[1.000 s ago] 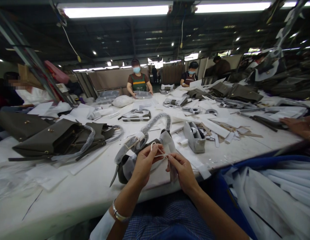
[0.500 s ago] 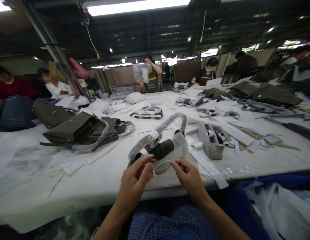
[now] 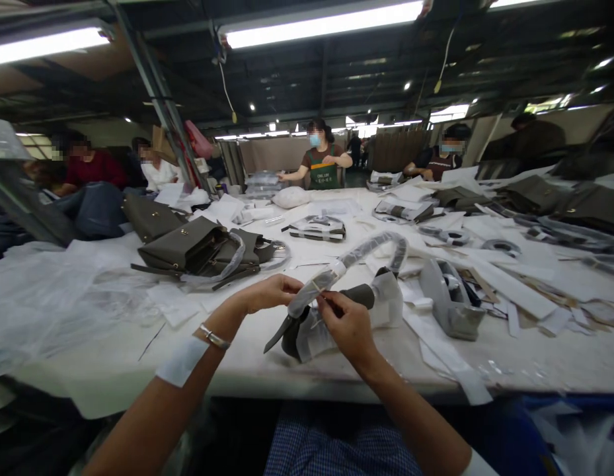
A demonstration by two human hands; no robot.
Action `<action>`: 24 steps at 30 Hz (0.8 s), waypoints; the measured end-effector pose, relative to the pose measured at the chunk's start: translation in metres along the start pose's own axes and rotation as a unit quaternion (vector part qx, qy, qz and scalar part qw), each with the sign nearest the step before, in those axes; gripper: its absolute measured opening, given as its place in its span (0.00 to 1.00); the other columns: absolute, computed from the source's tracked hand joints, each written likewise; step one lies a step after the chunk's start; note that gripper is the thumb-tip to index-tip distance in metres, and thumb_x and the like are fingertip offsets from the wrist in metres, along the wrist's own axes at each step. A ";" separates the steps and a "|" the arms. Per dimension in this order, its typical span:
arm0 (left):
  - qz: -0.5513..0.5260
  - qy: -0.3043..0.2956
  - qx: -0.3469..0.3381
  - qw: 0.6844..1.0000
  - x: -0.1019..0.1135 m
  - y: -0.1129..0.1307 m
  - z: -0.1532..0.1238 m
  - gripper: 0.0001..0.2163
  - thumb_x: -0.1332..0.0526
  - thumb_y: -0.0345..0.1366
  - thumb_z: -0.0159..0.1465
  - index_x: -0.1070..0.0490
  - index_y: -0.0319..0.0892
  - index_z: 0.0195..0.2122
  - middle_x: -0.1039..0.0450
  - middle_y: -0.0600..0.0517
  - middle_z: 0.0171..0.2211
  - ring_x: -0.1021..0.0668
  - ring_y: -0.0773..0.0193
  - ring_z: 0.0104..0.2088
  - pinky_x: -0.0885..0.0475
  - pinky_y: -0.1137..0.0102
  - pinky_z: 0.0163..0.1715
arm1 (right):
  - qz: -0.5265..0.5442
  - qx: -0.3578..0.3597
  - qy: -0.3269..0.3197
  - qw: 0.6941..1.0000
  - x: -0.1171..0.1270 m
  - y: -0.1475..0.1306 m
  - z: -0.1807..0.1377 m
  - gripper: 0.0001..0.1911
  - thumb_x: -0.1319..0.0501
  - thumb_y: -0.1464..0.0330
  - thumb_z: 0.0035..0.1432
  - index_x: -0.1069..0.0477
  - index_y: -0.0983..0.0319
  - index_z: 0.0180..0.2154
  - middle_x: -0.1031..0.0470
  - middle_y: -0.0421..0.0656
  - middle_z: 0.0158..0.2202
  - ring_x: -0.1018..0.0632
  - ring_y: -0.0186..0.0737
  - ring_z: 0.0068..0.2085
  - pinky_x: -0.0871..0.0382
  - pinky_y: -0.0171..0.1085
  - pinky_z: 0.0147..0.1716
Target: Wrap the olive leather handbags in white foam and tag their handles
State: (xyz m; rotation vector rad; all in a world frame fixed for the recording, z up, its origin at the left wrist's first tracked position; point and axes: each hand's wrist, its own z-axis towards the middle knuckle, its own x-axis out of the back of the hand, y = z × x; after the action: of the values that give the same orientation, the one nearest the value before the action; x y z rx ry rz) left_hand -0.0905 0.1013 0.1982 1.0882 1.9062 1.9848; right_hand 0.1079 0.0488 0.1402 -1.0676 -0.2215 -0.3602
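A dark olive bag (image 3: 359, 295), partly covered in white wrapping, lies on the table before me. Its long handle (image 3: 369, 248), wrapped in clear plastic, arches up and to the right. My left hand (image 3: 269, 295) closes on the near end of this handle from the left, its fingertips partly hidden behind it. Against the handle's underside, my right hand (image 3: 347, 325) is pinched. A bit of thin white string (image 3: 315, 322) shows by its fingertips. A dark strap end (image 3: 279, 332) sticks out below the handle.
A grey tape dispenser (image 3: 468, 322) stands right of the bag, among paper strips (image 3: 505, 287). Several olive handbags (image 3: 180, 250) lie to the left beside thin sheets (image 3: 83, 291). Co-workers (image 3: 324, 158) are across the table. A blue bin (image 3: 519, 430) is at lower right.
The string loop was stretched between my hands in front of the bag. Both hands are now up at the wrapped handle. The view has turned left; a co-worker across has lowered a clear bag.
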 end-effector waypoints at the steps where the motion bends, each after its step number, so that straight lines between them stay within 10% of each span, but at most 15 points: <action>1: -0.001 -0.016 0.000 1.000 0.001 0.002 0.004 0.12 0.29 0.41 0.52 0.18 0.41 0.35 0.20 0.50 0.32 0.22 0.60 0.32 0.28 0.69 0.34 | -0.005 -0.001 0.003 1.000 -0.002 0.000 0.002 0.13 0.40 0.59 0.62 0.20 0.59 0.40 0.20 0.43 0.28 0.22 0.43 0.28 0.31 0.38 0.32; 7: -0.039 0.004 0.003 0.999 -0.001 -0.005 0.010 0.11 0.29 0.42 0.53 0.20 0.39 0.31 0.23 0.52 0.27 0.25 0.64 0.27 0.30 0.72 0.28 | 0.035 -0.010 -0.012 0.999 -0.002 0.001 0.001 0.15 0.41 0.58 0.63 0.21 0.59 0.42 0.19 0.43 0.30 0.21 0.43 0.30 0.30 0.37 0.34; 13: -0.156 0.171 -0.024 0.973 0.004 -0.026 -0.029 0.14 0.36 0.47 0.62 0.23 0.40 0.38 0.25 0.45 0.46 0.24 0.59 0.47 0.27 0.67 0.46 | 0.161 -0.078 -0.061 0.982 0.005 0.007 -0.014 0.19 0.40 0.57 0.62 0.28 0.58 0.52 0.21 0.46 0.48 0.21 0.44 0.41 0.26 0.40 0.43; 24: -0.400 0.245 -0.170 0.867 -0.036 -0.042 -0.068 0.06 0.34 0.39 0.61 0.23 0.42 0.33 0.27 0.52 0.30 0.23 0.64 0.36 0.30 0.58 0.56 | 0.359 -0.061 -0.127 0.923 -0.003 0.003 -0.040 0.13 0.40 0.67 0.62 0.22 0.54 0.47 0.28 0.44 0.59 0.31 0.50 0.62 0.40 0.51 0.64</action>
State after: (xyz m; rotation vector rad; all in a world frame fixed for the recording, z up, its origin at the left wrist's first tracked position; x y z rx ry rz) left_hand -0.1201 0.0328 0.1521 -0.3215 1.6641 2.0164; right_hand 0.1066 0.0154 0.1182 -1.2405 -0.0239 0.4342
